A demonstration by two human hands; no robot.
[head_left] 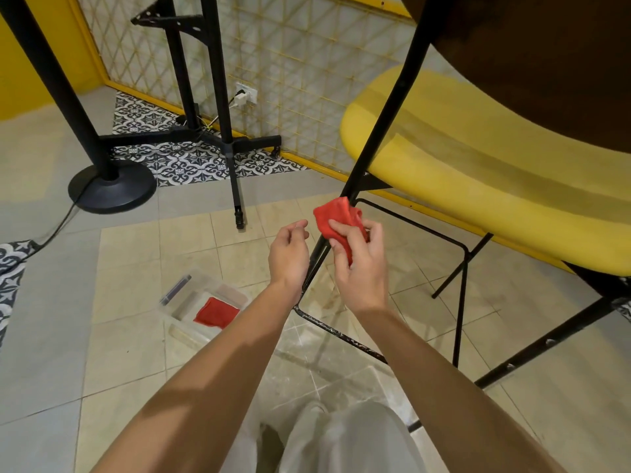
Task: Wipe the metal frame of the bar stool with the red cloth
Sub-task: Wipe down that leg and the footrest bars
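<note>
Clear bin (205,281) on the floor tiles at left, second red cloth (216,312) flat inside; other contents blurred. Left hand (288,254) sits just left of the stool leg (386,107), fingers loosely curled, holding nothing. The black leg slants from upper right down to lower left; its top is cut off by the frame edge and a stretch is hidden behind cloth and hand. Red cloth (336,215) is bunched on the leg, lying roughly along it. Its upper part sticks out above the fingers and its lower part is covered by them. Right hand (358,264) grips the cloth, thumb and fingers curled round it. Yellow seat (478,165) at right, partly cut off.
</note>
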